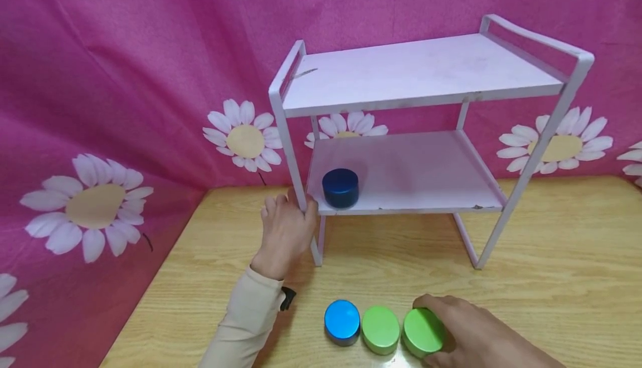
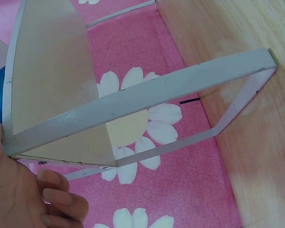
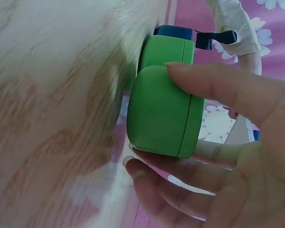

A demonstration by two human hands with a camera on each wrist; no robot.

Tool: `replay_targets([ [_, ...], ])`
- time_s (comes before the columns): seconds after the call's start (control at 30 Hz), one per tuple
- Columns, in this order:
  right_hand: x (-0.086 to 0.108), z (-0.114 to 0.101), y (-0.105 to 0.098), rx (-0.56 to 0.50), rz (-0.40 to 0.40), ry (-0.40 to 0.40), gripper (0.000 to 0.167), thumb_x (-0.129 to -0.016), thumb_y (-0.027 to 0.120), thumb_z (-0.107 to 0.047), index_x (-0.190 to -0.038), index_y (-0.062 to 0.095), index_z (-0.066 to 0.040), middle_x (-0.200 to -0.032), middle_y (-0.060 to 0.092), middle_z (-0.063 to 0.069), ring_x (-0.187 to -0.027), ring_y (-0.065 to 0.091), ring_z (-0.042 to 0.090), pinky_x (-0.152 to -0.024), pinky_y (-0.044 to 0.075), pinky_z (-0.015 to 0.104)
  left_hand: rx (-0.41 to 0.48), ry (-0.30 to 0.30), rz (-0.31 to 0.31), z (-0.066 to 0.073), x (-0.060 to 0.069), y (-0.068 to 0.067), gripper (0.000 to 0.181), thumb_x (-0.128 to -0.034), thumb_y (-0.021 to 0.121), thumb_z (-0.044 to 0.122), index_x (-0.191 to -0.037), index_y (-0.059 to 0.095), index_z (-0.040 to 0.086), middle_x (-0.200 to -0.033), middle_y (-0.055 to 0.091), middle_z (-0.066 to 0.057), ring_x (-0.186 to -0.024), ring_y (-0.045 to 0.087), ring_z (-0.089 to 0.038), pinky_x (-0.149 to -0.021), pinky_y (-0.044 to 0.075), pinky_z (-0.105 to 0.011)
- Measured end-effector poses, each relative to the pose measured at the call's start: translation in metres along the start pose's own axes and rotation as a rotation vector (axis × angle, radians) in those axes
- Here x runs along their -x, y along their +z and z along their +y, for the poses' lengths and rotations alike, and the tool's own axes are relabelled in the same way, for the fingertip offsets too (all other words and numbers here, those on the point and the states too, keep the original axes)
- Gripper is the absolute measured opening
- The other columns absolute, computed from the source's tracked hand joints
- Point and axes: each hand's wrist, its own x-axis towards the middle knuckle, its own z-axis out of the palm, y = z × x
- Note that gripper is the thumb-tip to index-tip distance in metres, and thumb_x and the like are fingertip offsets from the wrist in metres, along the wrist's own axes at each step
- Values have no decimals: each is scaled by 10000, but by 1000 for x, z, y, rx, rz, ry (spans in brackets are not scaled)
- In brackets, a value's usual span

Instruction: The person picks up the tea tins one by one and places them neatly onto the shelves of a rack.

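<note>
My left hand (image 1: 288,226) grips the left front leg of a white two-tier metal shelf (image 1: 411,72), at the height of its lower tier. On that tier, near the left front corner, sits a dark blue round container (image 1: 341,188). In front of the shelf, a row on the table holds a bright blue round container (image 1: 342,322), a green one (image 1: 380,330) and another green one (image 1: 423,332) at the right end. Thumb and fingers of my right hand (image 1: 471,332) hold this last green container (image 3: 161,111) from opposite sides. Whether it touches the table is unclear.
The wooden table (image 1: 562,256) carries the shelf and the row. Behind and to the left hangs a pink cloth (image 1: 150,106) with large white daisies. The shelf's upper tier (image 1: 401,75) overhangs the lower one, with raised rails at both ends.
</note>
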Motion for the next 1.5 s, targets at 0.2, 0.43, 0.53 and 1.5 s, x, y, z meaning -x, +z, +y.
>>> replay_targets([
  [0.2, 1, -1, 0, -6, -2, -56, 509, -682, 854, -338, -1042, 544, -158, -851, 580, -79, -768, 531, 134, -681, 485, 283, 2, -3, -7, -1, 1, 0, 358, -976, 328, 346, -982, 490, 26, -847, 477, -134, -852, 379, -307, -750, 286, -406],
  [0.43, 1, -1, -1, -85, 61, -128, 498, -711, 834, -259, -1089, 534, -138, -886, 610, -90, -784, 550, 110, -703, 494, 259, 7, -4, -13, -1, 1, 1, 361, -974, 332, 351, -988, 494, 29, -861, 479, -135, -867, 379, -304, -751, 286, -404],
  [0.53, 3, -2, -1, -118, 116, -187, 509, -726, 822, -232, -1129, 527, -133, -936, 615, -87, -791, 558, 70, -683, 510, 237, 10, -9, -16, -2, 1, 1, 361, -973, 333, 353, -998, 494, 31, -865, 480, -134, -872, 382, -303, -756, 288, -406],
  [1.5, 0, -16, -5, -122, 657, -418, 596, -650, 881, -143, -1188, 630, -95, -974, 672, -63, -692, 576, 55, -601, 502, 228, 12, 5, 8, -1, -2, 1, 374, -978, 323, 371, -976, 494, 39, -852, 496, -138, -854, 396, -314, -746, 314, -420],
])
